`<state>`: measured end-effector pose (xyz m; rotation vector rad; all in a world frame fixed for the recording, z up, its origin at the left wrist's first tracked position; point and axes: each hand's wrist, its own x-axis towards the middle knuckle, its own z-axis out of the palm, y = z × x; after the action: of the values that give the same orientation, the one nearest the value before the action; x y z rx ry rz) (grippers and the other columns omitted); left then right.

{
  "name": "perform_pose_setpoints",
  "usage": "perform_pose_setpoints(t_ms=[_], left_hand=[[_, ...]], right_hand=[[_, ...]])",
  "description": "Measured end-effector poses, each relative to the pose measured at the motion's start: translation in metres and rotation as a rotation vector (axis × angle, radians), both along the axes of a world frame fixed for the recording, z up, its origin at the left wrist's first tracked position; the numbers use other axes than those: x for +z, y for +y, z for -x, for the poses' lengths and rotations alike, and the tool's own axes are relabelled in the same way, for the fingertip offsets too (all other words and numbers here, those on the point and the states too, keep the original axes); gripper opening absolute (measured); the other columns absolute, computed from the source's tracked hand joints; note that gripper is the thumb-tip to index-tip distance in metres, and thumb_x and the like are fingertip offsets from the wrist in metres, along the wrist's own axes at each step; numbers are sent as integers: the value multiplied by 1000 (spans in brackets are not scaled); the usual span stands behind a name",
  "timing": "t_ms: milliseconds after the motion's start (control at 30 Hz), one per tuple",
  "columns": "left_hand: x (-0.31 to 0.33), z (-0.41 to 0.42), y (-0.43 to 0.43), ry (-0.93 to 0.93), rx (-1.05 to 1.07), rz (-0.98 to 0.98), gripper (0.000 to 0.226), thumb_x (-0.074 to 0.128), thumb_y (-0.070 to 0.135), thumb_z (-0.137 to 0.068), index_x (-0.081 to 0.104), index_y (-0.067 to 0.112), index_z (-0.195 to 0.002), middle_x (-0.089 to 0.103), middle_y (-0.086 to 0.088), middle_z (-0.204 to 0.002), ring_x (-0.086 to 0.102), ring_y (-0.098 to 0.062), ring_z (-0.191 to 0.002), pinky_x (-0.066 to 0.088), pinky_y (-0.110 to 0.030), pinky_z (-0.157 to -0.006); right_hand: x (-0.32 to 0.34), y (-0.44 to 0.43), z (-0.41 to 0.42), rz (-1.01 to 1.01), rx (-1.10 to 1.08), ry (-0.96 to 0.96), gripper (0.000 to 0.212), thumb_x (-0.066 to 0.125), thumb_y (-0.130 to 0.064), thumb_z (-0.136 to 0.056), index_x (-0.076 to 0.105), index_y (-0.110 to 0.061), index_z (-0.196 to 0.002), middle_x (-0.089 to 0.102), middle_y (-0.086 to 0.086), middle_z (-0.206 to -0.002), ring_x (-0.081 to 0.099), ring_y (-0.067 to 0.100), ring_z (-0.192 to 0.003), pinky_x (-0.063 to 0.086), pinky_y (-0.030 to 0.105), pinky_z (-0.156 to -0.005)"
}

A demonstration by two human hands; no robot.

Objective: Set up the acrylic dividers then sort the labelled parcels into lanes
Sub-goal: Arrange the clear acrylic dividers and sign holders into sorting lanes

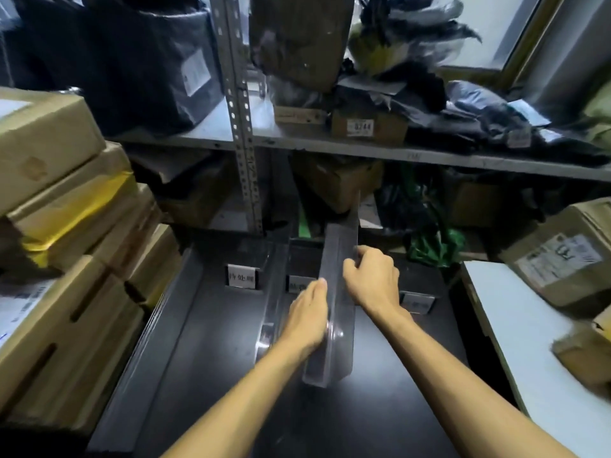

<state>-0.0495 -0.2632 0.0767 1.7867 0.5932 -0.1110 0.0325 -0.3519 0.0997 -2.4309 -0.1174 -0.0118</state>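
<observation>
Stacked boxes (59,226) stand left of the dark table (205,358), shelving (330,147) behind, white table (529,358) right.

A clear acrylic divider (337,292) stands upright mid-tabletop, running lengthwise; another divider (272,302) stands just left, parallel.

Two bare forearms, no sleeves in view, left hand (305,317) and right hand (372,277) ungloved (no rings, watch or wristbands visible), fingernails short.
</observation>
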Motion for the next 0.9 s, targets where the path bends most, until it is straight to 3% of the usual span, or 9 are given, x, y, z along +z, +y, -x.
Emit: perform_pose_setpoints(t_ms=[100,267,500,667,900], left_hand=[[-25,-15,3,41,-37,-1,47,24,42,-104,56,21,-132,54,-1,-141,48,-20,-131,34,-42,-114],[-79,-38,12,178,-249,-128,40,31,32,-102,55,24,-133,57,-2,-138,51,-19,-126,39,-36,-109],[-128,-56,19,335,-453,-209,57,34,27,-88,44,26,-145,43,-5,-152,38,-28,-140,33,-42,-116],[-144,-59,21,399,-612,-341,56,34,28,-94,32,27,-150,31,2,-158,27,-28,-143,26,-41,-115],[-152,-59,18,379,-799,-542,63,36,27,-96,18,20,-156,9,6,-165,14,-29,-145,21,-44,-116]], right_hand=[[-22,-1,-13,50,16,20,25,49,-18,-86,67,-15,-103,66,8,-87,61,41,-93,35,35,-70],[-58,0,-32,126,23,14,30,49,-14,-87,67,-17,-110,69,9,-83,64,39,-86,38,35,-67],[-90,9,-52,219,82,57,34,47,-12,-87,62,-5,-116,69,16,-95,64,40,-89,48,39,-76],[-108,5,-56,240,97,119,12,49,-14,-86,59,-8,-90,68,15,-89,61,40,-89,35,35,-67],[-115,-1,-58,234,88,194,17,52,-17,-87,65,-12,-97,70,8,-87,65,34,-94,36,30,-67]])
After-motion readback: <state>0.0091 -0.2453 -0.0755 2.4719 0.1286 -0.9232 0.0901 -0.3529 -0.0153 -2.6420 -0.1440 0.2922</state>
